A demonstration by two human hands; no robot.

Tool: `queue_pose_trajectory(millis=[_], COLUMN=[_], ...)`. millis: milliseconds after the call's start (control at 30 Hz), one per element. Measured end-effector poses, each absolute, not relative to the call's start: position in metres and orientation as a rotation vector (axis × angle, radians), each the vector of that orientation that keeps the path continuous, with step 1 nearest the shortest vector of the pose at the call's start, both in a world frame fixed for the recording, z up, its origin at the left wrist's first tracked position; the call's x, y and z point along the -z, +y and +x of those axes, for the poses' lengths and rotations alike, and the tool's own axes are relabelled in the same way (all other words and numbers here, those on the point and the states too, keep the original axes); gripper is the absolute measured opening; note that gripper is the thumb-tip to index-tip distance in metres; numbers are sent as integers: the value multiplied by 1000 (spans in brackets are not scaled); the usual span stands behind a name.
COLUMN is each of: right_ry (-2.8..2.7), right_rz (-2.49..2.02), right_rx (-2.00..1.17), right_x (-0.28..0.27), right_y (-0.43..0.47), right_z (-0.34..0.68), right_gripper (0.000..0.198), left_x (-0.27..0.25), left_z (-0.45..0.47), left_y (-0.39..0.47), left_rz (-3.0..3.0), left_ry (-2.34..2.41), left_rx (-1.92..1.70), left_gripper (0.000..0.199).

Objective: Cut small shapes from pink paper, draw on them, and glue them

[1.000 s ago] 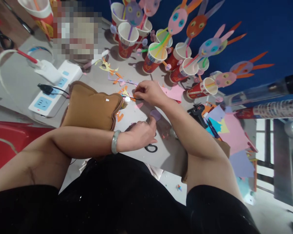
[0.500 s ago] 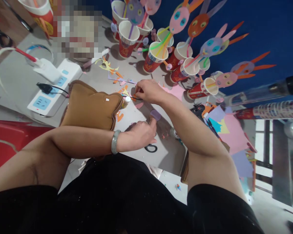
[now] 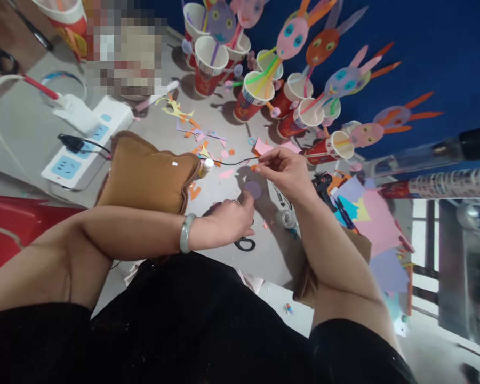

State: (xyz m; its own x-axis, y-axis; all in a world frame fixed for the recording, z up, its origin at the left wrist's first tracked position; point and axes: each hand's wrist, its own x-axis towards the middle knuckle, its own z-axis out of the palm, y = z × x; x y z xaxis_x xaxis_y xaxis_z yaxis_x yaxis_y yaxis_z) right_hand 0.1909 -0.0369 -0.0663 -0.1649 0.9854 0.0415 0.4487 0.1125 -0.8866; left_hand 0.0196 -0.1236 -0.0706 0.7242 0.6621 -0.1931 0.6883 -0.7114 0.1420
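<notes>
My left hand (image 3: 230, 223), with a bracelet at the wrist, pinches a round purple paper disc (image 3: 253, 190) between thumb and finger. Below that hand shows the black handle loop of scissors (image 3: 245, 244); their blades are hidden. My right hand (image 3: 286, 172) is over the table to the right of the disc, its thumb and finger closed at a small orange paper piece (image 3: 255, 167). A thin black cord (image 3: 236, 162) runs up to its fingertips. Paper scraps (image 3: 226, 174) lie left of my hands, by a small white-capped bottle (image 3: 208, 166).
Paper cups (image 3: 254, 93) with paper rabbit heads (image 3: 292, 37) line the back. At the left are a brown cushion (image 3: 148, 173) and a power strip (image 3: 90, 146). To the right lie a clear tape roll (image 3: 287, 218), a black glue gun (image 3: 323, 184) and coloured paper sheets (image 3: 378, 218).
My right hand has moved right and slightly toward me, away from the scraps, with the orange piece at its fingertips. My left hand keeps the purple disc in nearly the same place.
</notes>
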Motion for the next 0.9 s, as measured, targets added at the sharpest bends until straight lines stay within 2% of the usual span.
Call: queue_pose_trajectory(millis=[100,200,367,500,767,900], right_ry=[-1623,-1650,-1909,-2167,-2411,-2476], right_rz=[-1470,-1528,-1453,-1326,-1266,-1265], right_rx=[-1018,-942,-411,-99,91,136], right_x=[73,74,77,86,94,94], right_y=[-52,-67,-81,-84,-88,-86], right_z=[201,204,204,215,232,232], right_gripper=[30,22,7,11,22,22], left_x=[66,62,62,69,70,73], left_z=[18,17,17,16,14,15], left_y=[-123,-123,-124,-126,-126,-128], left_rz=[2703,2724,2789,2856,2916,2899], left_ry=[1080,1067,1049,1036,1002,1020], left_rx=[215,236,238,203,183,191], left_gripper=[82,85,87,85,74,79])
